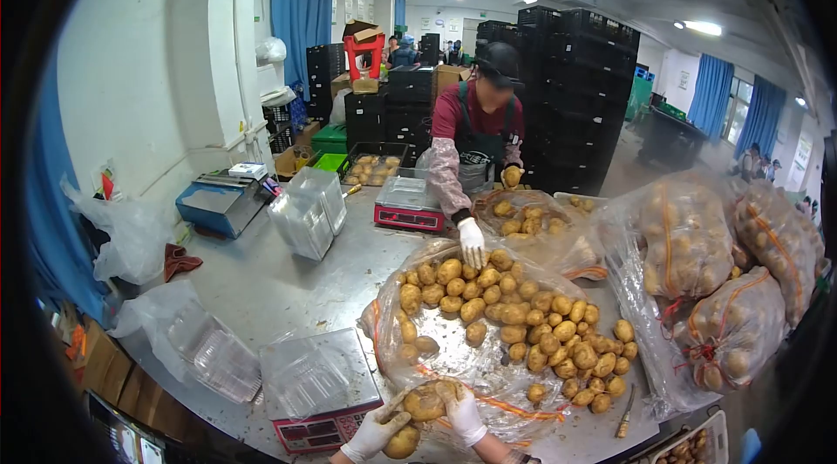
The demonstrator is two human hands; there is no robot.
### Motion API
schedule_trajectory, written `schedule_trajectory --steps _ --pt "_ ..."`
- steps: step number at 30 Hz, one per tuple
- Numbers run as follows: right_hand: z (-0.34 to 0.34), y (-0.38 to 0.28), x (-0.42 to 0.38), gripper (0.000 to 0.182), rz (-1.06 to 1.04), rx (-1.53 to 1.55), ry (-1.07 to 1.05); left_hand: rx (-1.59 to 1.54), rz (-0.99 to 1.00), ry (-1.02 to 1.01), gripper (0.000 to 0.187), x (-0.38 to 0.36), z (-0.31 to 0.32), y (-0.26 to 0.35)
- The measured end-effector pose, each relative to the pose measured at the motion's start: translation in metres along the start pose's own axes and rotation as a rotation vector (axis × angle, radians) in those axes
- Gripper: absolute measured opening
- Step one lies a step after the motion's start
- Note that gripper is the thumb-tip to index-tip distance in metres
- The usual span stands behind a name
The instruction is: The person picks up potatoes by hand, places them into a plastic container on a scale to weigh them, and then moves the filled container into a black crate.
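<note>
My left hand (373, 431), in a white glove, is closed around a potato (402, 442) at the bottom middle. My right hand (466, 416), also gloved, grips a larger potato (425, 404) just above it; the left fingertips touch this one too. Close by on the left stands a red scale (335, 429) with a clear plastic tray (305, 381) on its plate. Beyond my hands, many loose potatoes (514, 314) lie on an opened plastic bag (445, 344) on the metal table (301, 303).
Across the table a co-worker (475, 128) reaches a gloved hand to the potatoes. Full potato bags (689, 237) stand at right. A knife (625, 416) lies near the right edge. Stacked clear trays (309, 209), a second scale (408, 204) and a blue device (222, 205) are further back.
</note>
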State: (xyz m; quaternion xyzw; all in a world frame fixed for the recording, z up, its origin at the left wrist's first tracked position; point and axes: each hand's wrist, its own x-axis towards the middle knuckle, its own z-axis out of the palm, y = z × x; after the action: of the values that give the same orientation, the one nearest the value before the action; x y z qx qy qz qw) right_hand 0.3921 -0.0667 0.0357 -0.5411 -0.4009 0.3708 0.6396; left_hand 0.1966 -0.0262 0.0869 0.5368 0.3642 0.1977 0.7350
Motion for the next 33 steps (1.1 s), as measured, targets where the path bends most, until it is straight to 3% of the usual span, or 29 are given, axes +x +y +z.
schedule_trajectory --steps 6,8,11,12,13,17,22,25,26,29,30,32,33 --pt "0.002 0.029 -0.004 0.021 -0.06 -0.019 0.058 -0.138 0.066 0.004 0.05 -0.001 0.008 -0.001" --pt "0.007 0.005 -0.002 0.022 -0.199 -0.179 0.05 -0.149 0.12 0.016 0.054 0.004 0.012 0.003" --pt "0.01 -0.002 -0.003 0.024 0.042 0.181 -0.083 -0.225 0.117 0.001 0.054 0.013 0.01 -0.003" --pt "0.009 0.003 -0.002 0.029 0.011 0.227 -0.094 -0.219 0.117 0.013 0.054 0.011 0.012 0.002" --pt "0.005 -0.012 -0.006 0.033 -0.198 -0.05 -0.153 -0.186 0.132 0.026 0.054 0.012 0.011 0.002" --pt "-0.001 -0.032 0.001 0.041 0.18 0.381 -0.219 -0.231 0.105 -0.004 0.068 0.012 0.015 -0.003" --pt "-0.013 -0.029 -0.005 0.041 0.168 0.277 -0.169 -0.118 0.131 -0.003 0.068 0.019 0.025 -0.008" --pt "-0.029 0.019 -0.018 0.036 0.218 0.527 0.001 -0.037 0.028 -0.041 0.065 0.024 0.04 0.0" --pt "-0.039 0.017 -0.024 0.034 0.369 0.795 0.112 0.045 0.042 -0.077 0.063 0.03 0.041 -0.006" --pt "-0.116 0.049 -0.067 0.037 0.413 0.853 0.473 -0.104 -0.042 -0.041 0.053 0.045 0.038 -0.022" --pt "-0.16 0.068 -0.1 0.036 0.294 0.339 0.516 -0.205 -0.061 -0.038 0.049 0.048 0.037 -0.02" --pt "-0.238 0.021 -0.146 0.046 0.283 0.762 0.926 -0.34 -0.067 -0.029 0.041 0.051 0.028 -0.019" --pt "-0.295 0.024 -0.183 0.055 0.048 0.773 1.011 -0.406 -0.092 -0.018 0.04 0.062 0.012 -0.04"
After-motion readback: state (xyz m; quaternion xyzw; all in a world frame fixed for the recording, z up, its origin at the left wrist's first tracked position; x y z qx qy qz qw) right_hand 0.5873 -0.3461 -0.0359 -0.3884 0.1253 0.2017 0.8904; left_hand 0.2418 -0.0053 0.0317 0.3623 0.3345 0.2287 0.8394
